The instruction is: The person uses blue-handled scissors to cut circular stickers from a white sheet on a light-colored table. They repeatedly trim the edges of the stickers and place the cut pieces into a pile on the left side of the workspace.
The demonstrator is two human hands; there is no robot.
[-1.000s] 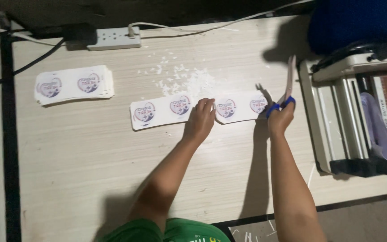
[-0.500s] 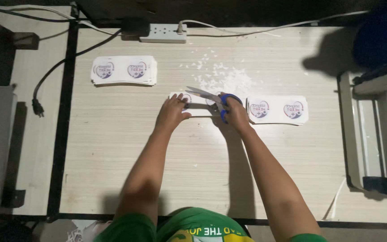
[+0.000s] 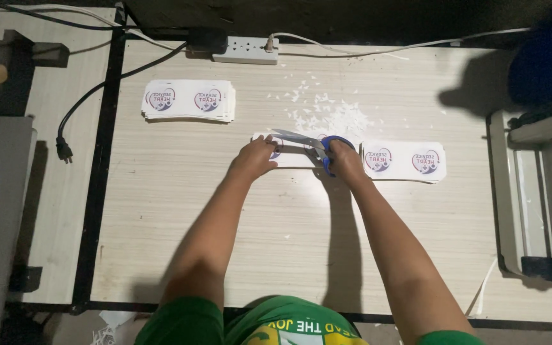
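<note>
Head view looks straight down on my two bare arms stretched over the pale wood-grain bench (image 3: 180, 211). My right hand (image 3: 345, 161) has its grip closed through the blue plastic handles of a pair of steel-bladed scissors (image 3: 311, 144), the fingers wrapped around the loops; the blades point left, towards my other hand, and lie low over the white printed sticker sheet (image 3: 292, 160) at the middle of the bench. I cannot tell whether the blades are parted or together. My left hand (image 3: 254, 158) lies flat on the left end of that sheet, fingers spread a little and pressing it down, not pinching anything.

Just right of my right hand, touching or nearly touching the sheet I am working on, lies a small stack of white rectangular stickers with two round purple-and-red emblems (image 3: 405, 161). A thicker stack of the same stickers (image 3: 190, 100) sits well apart at the upper left of the bench. Between the stacks, just beyond the scissors, a scatter of small white paper trimmings (image 3: 330, 115) covers the wood. A white power strip (image 3: 245, 50) rests along the far edge with cords running from it. A grey metal machine with rollers (image 3: 541, 198) stands at the right side.
</note>
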